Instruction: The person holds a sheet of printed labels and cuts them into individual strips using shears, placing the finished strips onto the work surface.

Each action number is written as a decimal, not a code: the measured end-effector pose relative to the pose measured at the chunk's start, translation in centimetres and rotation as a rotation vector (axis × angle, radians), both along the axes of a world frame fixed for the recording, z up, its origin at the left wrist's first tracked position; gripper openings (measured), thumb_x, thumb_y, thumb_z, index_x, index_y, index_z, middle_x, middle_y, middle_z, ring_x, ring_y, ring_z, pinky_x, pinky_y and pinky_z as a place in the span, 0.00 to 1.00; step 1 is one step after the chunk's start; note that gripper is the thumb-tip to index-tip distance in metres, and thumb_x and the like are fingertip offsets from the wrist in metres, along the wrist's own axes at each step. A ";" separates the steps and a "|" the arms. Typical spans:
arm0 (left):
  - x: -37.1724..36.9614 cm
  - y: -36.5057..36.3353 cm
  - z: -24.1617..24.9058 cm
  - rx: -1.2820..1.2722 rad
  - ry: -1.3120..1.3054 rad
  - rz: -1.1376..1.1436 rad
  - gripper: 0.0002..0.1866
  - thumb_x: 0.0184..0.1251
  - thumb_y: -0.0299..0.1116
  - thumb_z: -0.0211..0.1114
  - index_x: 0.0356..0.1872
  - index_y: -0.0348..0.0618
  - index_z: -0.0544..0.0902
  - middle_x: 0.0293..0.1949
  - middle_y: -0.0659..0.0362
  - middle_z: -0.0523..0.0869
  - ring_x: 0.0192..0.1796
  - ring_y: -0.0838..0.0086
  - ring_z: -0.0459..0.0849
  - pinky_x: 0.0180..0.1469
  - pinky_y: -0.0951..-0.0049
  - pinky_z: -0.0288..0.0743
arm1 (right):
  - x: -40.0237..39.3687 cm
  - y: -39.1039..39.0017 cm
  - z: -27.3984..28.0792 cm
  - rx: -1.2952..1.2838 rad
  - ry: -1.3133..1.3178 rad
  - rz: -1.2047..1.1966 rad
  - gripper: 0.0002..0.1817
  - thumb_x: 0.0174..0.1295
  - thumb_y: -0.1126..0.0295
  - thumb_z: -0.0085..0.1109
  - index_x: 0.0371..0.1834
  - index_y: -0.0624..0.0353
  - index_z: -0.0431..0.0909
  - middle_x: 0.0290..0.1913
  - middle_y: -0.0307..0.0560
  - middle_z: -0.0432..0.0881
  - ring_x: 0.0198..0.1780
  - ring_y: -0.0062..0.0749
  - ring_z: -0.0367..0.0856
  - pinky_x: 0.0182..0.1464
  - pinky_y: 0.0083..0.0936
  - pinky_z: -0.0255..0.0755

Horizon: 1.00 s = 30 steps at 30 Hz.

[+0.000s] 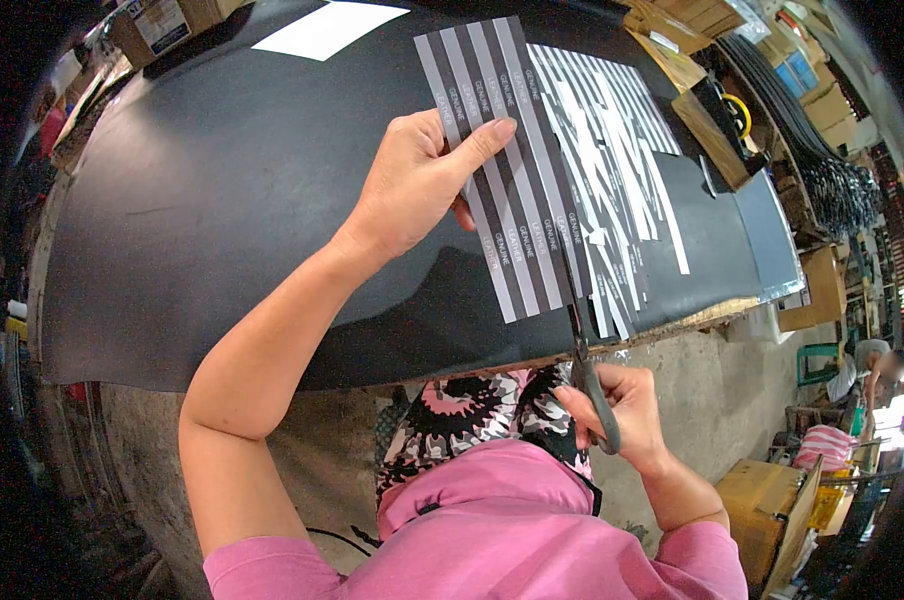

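Observation:
My left hand (422, 180) grips a striped sheet (497, 180) by its left side, thumb on top. The sheet has black and grey bands, and "GENUINE LEATHER" is printed along the black ones. In my right hand (622, 405) is a pair of scissors (592, 385), fingers at the handles, just off the table's near edge. The scissor blades point away from me and meet the sheet near its lower right edge. Whether the blades are parted is hard to see. Right of the sheet lies a pile of cut white strips (612, 150), with dark strips among them.
The black tabletop (212, 190) carries a white sheet (332, 30) at the back and more striped sheets (632, 95) under the strips. A cardboard box (167, 25) stands far left. A yellow tape roll (740, 117) sits at the right. Farther right, a person (872, 365) bends over near cartons (762, 510).

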State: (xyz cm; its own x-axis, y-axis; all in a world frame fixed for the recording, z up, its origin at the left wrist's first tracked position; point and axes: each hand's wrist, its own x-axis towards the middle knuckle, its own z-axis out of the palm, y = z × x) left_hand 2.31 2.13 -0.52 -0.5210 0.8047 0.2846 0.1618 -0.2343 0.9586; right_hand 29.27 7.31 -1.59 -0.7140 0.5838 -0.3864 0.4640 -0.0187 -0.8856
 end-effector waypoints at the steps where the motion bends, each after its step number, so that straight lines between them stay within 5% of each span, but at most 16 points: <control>1: 0.0 0.0 0.0 -0.003 0.004 -0.004 0.18 0.66 0.44 0.59 0.31 0.36 0.79 0.22 0.56 0.84 0.20 0.80 0.83 0.14 0.86 0.74 | 0.0 0.0 0.1 0.001 0.001 0.001 0.19 0.54 0.66 0.68 0.13 0.60 0.71 0.12 0.36 0.72 0.12 0.15 0.72 0.12 0.14 0.60; 23: 0.8 0.0 0.5 -0.120 -0.175 -0.159 0.14 0.64 0.40 0.62 0.37 0.38 0.81 0.28 0.60 0.85 0.24 0.82 0.82 0.23 0.81 0.76 | -0.4 0.3 1.2 -0.061 -0.026 -0.080 0.19 0.53 0.63 0.69 0.13 0.62 0.73 0.12 0.36 0.73 0.12 0.15 0.72 0.12 0.14 0.61; 25: 0.9 -0.1 0.7 -0.139 -0.231 -0.185 0.13 0.64 0.39 0.63 0.37 0.37 0.81 0.29 0.59 0.85 0.23 0.82 0.82 0.22 0.82 0.75 | -0.4 0.6 1.3 -0.069 -0.015 -0.030 0.12 0.54 0.70 0.66 0.19 0.64 0.75 0.14 0.40 0.76 0.13 0.19 0.75 0.14 0.14 0.64; 30: 2.0 -0.6 1.1 -0.147 -0.220 -0.263 0.14 0.63 0.39 0.63 0.36 0.35 0.81 0.27 0.59 0.85 0.22 0.79 0.82 0.21 0.81 0.76 | -1.1 1.2 1.2 -0.102 0.091 -0.011 0.15 0.53 0.64 0.69 0.24 0.66 0.79 0.18 0.39 0.77 0.15 0.16 0.74 0.15 0.13 0.66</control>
